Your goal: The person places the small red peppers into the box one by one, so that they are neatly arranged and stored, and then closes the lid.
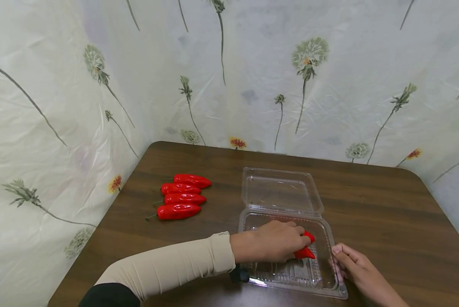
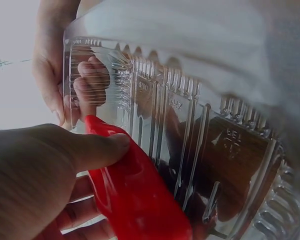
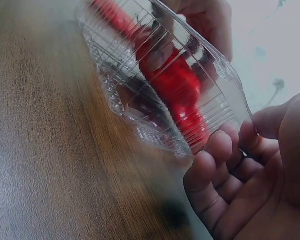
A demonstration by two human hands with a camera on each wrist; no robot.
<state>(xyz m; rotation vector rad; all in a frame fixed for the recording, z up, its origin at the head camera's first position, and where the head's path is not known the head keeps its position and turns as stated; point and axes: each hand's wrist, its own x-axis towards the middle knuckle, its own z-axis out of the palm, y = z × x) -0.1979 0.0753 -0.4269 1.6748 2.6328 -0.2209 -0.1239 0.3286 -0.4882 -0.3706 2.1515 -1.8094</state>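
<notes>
My left hand (image 1: 277, 241) reaches into a clear plastic clamshell box (image 1: 331, 238) and grips a glossy red chili pepper (image 2: 140, 195), the thumb along its upper side. Two red pepper tips (image 1: 304, 253) show past the fingers in the head view; the hand hides the rest. Through the box wall, red peppers (image 3: 177, 82) appear in the right wrist view. My right hand (image 1: 361, 268) pinches the box's right rim between thumb and fingers. The box's lid (image 1: 281, 192) lies folded back, away from me.
Several red chili peppers with green stems (image 1: 178, 211) lie in a column on the left of the brown wooden table (image 1: 383, 213). A flower-patterned sheet (image 1: 248, 76) hangs behind the table. A small black object (image 1: 239, 274) sits beneath the left wrist.
</notes>
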